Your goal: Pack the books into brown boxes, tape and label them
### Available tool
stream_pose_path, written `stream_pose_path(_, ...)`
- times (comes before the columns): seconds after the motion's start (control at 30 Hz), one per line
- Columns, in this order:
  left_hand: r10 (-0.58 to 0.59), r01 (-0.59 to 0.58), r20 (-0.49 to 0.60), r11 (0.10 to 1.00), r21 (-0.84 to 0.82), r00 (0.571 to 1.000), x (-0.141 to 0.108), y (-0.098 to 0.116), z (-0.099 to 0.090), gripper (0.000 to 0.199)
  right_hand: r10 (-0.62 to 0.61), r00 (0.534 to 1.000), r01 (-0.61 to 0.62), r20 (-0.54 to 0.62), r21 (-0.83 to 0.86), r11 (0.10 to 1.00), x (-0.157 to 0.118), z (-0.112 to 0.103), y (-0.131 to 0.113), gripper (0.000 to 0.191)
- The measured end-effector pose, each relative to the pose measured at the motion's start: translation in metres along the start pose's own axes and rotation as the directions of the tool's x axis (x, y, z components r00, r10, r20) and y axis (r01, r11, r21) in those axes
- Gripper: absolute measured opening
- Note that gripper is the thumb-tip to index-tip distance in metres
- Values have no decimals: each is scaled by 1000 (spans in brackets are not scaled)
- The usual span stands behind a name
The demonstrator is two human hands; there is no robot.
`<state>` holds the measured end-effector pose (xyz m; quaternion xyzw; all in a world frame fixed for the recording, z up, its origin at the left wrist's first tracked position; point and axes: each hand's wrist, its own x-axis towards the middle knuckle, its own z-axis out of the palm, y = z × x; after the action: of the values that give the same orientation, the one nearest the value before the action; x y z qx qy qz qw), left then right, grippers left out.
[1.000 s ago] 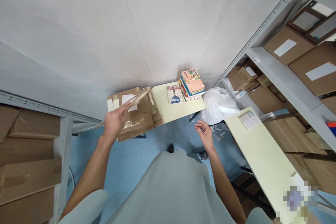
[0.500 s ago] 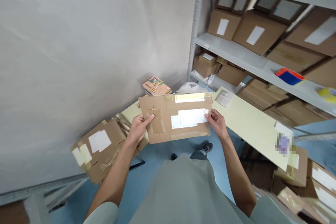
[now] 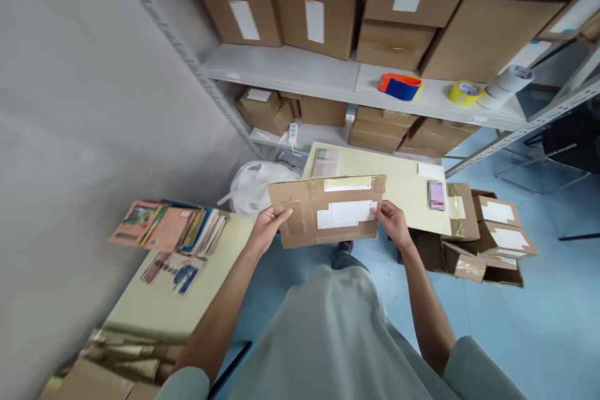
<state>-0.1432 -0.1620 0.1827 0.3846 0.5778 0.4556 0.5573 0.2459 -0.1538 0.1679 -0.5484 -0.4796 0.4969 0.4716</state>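
Note:
A flattened cardboard box [image 3: 307, 209] with tape strips and white labels is held up in front of my body, nearly level. My left hand [image 3: 268, 228] pinches its left edge, thumb on the near face. At the opposite edge my right hand [image 3: 394, 222] grips it the same way, the thumb beside the white label [image 3: 347, 214]. My fingers behind the cardboard are hidden. Beyond its upper edge is a pale table [image 3: 375, 165] with a booklet [image 3: 325, 162] on it.
Grey shelving [image 3: 290, 72] with cartons and tape rolls [image 3: 469, 94] rises ahead. A left table [image 3: 154, 306] bears stacked books [image 3: 187, 228]. A white plastic bag [image 3: 257, 184] sits between the tables. Open cartons [image 3: 501, 237] stand on the blue floor at right.
My view has turned right, so the shelving and far table have shifted left in view and the left table's books show more. Both hands still hold the flattened box.

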Motion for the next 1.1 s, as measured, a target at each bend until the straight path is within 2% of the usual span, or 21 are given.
stream_pose_path(0.17,-8,2,115,999,53,993,89,-3,79,68,-29,991,14,-130,-108,994,46,-54,20,46)
stream_pose_path(0.3,-18,-5,193,993,118,981,140,-10,135,52,20,981,-51,-195,-160,986,74,-85,32,48)
stream_pose_path(0.4,16,-49,288,993,109,957,167,-17,171,62,66,978,-91,-198,-122,988,91,-98,39,51)
stream_pose_path(0.5,39,-92,342,986,139,939,188,-26,198,74,111,968,-133,-224,-87,987,104,-105,45,51)
stream_pose_path(0.6,-9,-74,372,976,207,928,204,-35,211,82,143,961,-166,-238,-78,983,113,-110,52,46)
stream_pose_path(0.7,-49,-41,431,979,199,901,216,-39,215,83,176,958,-187,-225,-28,982,118,-111,59,45)
stream_pose_path(0.8,-58,-29,426,981,194,903,226,-35,214,76,225,945,-213,-237,78,974,120,-109,63,53)
stream_pose_path(0.9,-126,45,416,979,198,901,239,-27,212,76,309,906,-279,-289,141,950,125,-105,57,64)
stream_pose_path(1.0,-226,177,446,973,149,866,253,-18,211,85,347,875,-335,-337,96,937,134,-104,47,71)
stream_pose_path(1.1,-272,245,459,962,119,846,266,-12,211,91,343,868,-370,-359,-7,929,145,-106,41,72)
